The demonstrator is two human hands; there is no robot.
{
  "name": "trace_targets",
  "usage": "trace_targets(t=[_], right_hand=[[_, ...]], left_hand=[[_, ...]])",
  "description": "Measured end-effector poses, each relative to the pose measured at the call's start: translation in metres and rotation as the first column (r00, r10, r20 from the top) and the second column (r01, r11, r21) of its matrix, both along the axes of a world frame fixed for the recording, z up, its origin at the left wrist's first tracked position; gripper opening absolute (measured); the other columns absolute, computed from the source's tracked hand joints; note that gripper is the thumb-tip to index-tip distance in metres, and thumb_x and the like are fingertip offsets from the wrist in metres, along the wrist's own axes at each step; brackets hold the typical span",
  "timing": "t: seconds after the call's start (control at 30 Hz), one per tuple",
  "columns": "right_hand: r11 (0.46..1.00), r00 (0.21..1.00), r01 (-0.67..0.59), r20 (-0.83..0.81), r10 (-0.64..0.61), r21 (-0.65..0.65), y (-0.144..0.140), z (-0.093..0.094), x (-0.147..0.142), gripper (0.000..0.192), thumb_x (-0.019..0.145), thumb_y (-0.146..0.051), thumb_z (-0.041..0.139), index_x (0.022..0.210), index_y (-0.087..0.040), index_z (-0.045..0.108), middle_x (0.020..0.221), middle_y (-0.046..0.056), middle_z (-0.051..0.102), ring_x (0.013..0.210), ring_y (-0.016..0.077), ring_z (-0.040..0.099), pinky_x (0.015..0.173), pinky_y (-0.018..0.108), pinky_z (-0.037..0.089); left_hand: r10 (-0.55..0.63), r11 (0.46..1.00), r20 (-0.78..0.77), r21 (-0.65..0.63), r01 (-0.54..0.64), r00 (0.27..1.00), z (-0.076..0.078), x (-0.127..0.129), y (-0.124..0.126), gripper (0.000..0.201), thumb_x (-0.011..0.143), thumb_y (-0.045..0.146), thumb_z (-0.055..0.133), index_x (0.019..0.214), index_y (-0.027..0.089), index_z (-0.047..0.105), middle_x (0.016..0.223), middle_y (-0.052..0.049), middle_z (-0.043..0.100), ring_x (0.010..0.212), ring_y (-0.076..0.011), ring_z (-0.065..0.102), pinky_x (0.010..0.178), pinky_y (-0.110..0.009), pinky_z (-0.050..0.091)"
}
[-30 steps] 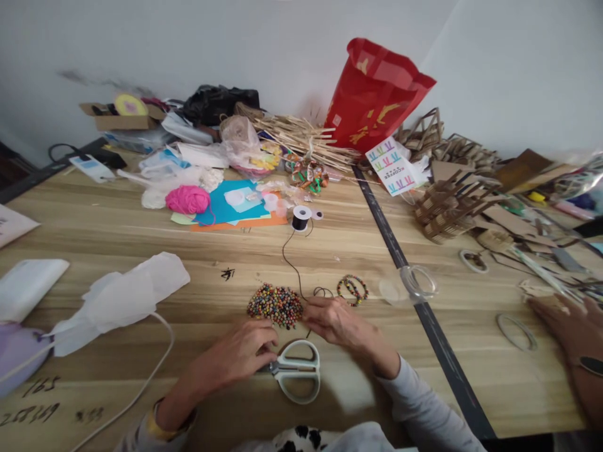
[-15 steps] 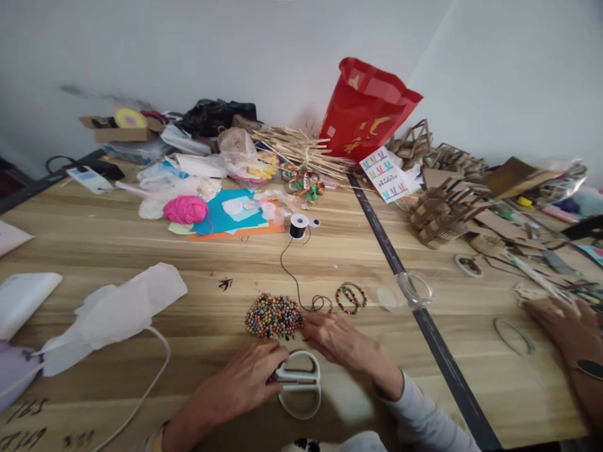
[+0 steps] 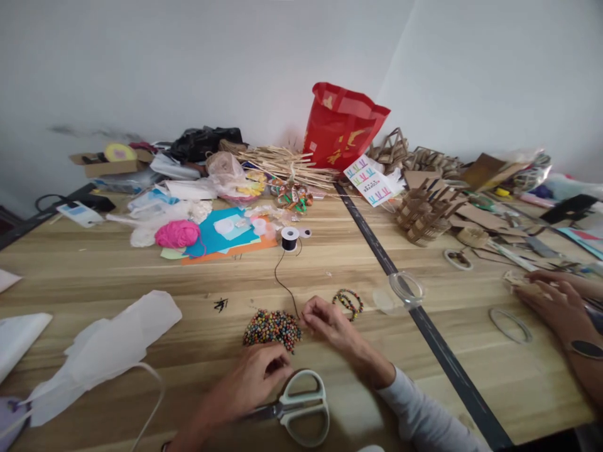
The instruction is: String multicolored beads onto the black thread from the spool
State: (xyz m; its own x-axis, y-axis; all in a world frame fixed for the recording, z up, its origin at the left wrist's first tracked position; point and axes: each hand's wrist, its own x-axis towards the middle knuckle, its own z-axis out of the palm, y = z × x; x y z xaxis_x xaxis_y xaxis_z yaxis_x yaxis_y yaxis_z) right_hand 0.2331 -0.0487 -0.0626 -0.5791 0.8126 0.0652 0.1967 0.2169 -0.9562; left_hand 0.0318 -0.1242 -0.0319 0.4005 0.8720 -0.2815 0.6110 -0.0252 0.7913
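Note:
My right hand (image 3: pixel 332 323) pinches the black cord (image 3: pixel 285 286) beside the bead pile. The cord runs back to a white-rimmed spool (image 3: pixel 289 238). My left hand (image 3: pixel 258 375) hovers over the near side of the pile of small multicoloured beads (image 3: pixel 273 328). Its fingers are curled, with a gap to the thumb and nothing visible between them. Scissors with white handles (image 3: pixel 305 411) lie just in front of it, blades partly under the hand. Beaded bracelets (image 3: pixel 347 304) rest to the right of my right hand.
Another person's hands (image 3: pixel 551 304) work at the right. A clear ring-shaped roll (image 3: pixel 407 289) sits on the dark table strip (image 3: pixel 443 348). White fabric (image 3: pixel 103 351) lies left. Pink yarn (image 3: pixel 178 234), a red bag (image 3: pixel 343 125) and woven baskets (image 3: pixel 421 216) stand behind.
My left hand has come off the scissors, which now lie further forward of it. My right hand has lifted, drawing the cord's loose loop up from the table. The view has tilted up slightly.

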Motion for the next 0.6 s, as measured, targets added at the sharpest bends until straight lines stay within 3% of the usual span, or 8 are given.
trace_targets(t=[0.17,0.27,0.47,0.6], right_hand=[[0.968,0.964,0.054,-0.239,-0.114,-0.244,0.006,0.008,-0.009,0.038,0.079,-0.051,0.061,0.08,-0.016,0.048,0.065,-0.001,0.054,0.049,0.0064,0.041,0.045,0.019,0.031],[0.951,0.956,0.041,-0.266,-0.126,-0.305,0.008,0.018,-0.011,0.037,0.077,-0.049,0.064,0.079,-0.016,0.049,0.063,-0.002,0.054,0.044,0.0054,0.038,0.04,0.017,0.028],[0.997,0.993,0.018,-0.119,-0.027,-0.071,0.002,0.03,-0.016,0.017,0.082,-0.03,0.061,0.08,-0.014,0.057,0.064,-0.002,0.056,0.055,0.0074,0.046,0.05,0.018,0.035],[0.996,0.999,-0.036,0.024,0.034,0.078,-0.008,0.028,-0.026,0.004,0.082,-0.019,0.058,0.081,-0.015,0.059,0.065,-0.002,0.057,0.056,0.0081,0.049,0.052,0.017,0.037]], left_hand=[[0.119,0.99,0.18,0.06,-0.131,0.976,0.0,-0.001,0.022,0.018,0.081,0.028,0.05,0.079,0.015,0.062,0.077,-0.005,0.065,0.072,-0.0178,0.057,0.068,-0.027,0.043],[0.192,0.98,0.317,-0.003,-0.201,0.929,-0.006,0.001,0.031,0.021,0.081,0.032,0.052,0.084,0.013,0.061,0.079,-0.006,0.065,0.071,-0.0177,0.058,0.066,-0.027,0.045],[0.279,0.96,0.546,-0.134,-0.247,0.789,-0.023,0.012,0.037,0.034,0.074,0.034,0.065,0.099,0.012,0.059,0.091,-0.009,0.066,0.084,-0.0204,0.061,0.074,-0.03,0.049],[0.295,0.952,0.614,-0.12,-0.283,0.732,-0.036,0.018,0.038,0.031,0.067,0.036,0.069,0.085,0.012,0.06,0.083,-0.007,0.066,0.081,-0.0213,0.06,0.073,-0.029,0.048]])
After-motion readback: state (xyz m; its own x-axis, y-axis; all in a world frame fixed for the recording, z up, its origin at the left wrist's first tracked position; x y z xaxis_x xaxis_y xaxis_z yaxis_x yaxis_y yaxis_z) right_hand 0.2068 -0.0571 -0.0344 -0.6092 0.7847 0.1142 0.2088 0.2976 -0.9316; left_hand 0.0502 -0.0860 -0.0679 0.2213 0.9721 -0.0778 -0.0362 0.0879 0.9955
